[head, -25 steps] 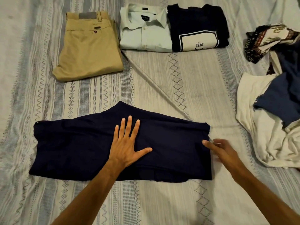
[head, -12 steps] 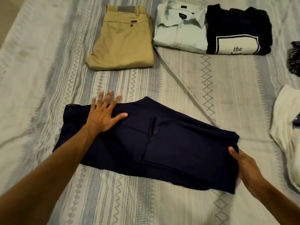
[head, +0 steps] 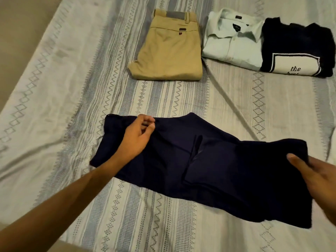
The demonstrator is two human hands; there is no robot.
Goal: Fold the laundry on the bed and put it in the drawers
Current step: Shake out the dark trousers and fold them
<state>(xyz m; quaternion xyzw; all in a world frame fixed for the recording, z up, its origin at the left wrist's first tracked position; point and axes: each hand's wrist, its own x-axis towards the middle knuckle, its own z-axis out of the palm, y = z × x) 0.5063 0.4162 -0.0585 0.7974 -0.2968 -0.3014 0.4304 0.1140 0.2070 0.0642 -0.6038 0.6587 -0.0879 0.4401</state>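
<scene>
Dark navy trousers (head: 214, 166) lie partly folded across the patterned bedsheet (head: 145, 95), waistband to the left. My left hand (head: 138, 137) rests on their upper left part, fingers curled and pinching the cloth near the waistband. My right hand (head: 316, 177) grips the trousers' right end, thumb on top, and that end looks slightly lifted. Folded khaki trousers (head: 169, 50), a folded pale green shirt (head: 234, 42) and a folded black printed top (head: 298, 50) lie in a row at the far side of the bed.
The bed's left edge (head: 27, 57) runs diagonally at upper left, with a tan floor or wall beyond it. A sliver of white cloth (head: 333, 142) shows at the right border. A long crease crosses the sheet between the piles.
The view has swung left, taking the unfolded pile on the right out of sight. My left hand moved from flat on the trousers' middle to their left end and curled into a pinch. My right hand tightened on the right end.
</scene>
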